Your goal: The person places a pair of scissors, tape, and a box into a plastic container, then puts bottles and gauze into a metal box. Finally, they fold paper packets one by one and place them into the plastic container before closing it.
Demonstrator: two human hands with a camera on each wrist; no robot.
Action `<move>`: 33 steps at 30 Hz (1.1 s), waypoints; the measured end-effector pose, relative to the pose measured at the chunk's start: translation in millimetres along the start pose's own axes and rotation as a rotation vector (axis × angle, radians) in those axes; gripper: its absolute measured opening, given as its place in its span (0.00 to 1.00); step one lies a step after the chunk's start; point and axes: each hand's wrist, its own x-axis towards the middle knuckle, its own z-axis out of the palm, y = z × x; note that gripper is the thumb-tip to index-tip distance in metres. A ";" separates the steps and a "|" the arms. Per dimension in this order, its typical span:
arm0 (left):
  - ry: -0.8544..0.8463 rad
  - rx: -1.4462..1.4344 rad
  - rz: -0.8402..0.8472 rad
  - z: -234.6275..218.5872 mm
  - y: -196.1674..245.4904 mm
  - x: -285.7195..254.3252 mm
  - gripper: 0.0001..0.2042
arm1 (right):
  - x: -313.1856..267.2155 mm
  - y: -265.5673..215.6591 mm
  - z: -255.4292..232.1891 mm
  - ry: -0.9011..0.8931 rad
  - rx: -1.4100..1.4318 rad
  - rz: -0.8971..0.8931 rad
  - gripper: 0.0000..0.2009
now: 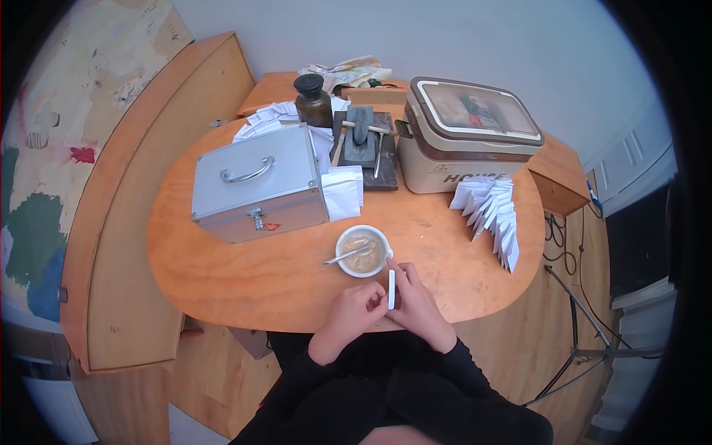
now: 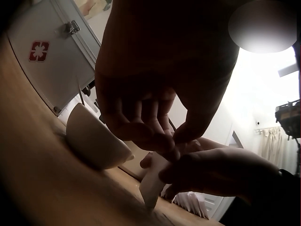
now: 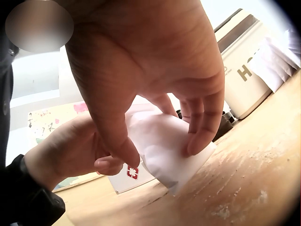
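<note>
A folded white paper packet [image 3: 162, 150] is held upright in the right hand [image 3: 160, 61], thumb on one face and fingers on the other. From the head view the packet shows as a thin edge between both hands. The left hand [image 1: 357, 311] has its fingers curled close beside it, thumb and fingertips bunched at the packet's upper edge in the left wrist view. I cannot tell if these fingertips pinch the paper. Just beyond stands a white bowl [image 1: 343, 236] of pale brownish, lumpy liquid. A metal spoon [image 1: 347, 254] leans in it.
A silver case [image 1: 256, 182] stands at the left, a beige lidded box [image 1: 430, 163] at the back right. A row of folded white packets [image 1: 493, 215] lies before the box. Behind are a dark bottle [image 1: 314, 111] and a black board with tools [image 1: 382, 178].
</note>
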 end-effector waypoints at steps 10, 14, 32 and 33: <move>0.054 0.074 -0.132 2.5 -8.7 -5.4 0.06 | -6.6 -1.6 5.0 -0.003 0.044 0.053 0.37; 0.028 0.042 -0.157 1.9 -4.6 -4.1 0.08 | -8.3 1.0 4.4 -0.007 0.046 0.042 0.36; 0.362 -0.131 -0.249 -17.0 -30.8 1.6 0.09 | -7.9 13.1 -4.8 0.046 0.042 0.027 0.27; 0.470 -0.121 -0.242 -25.6 -28.4 3.5 0.11 | -7.9 13.3 -8.2 0.036 0.056 0.065 0.27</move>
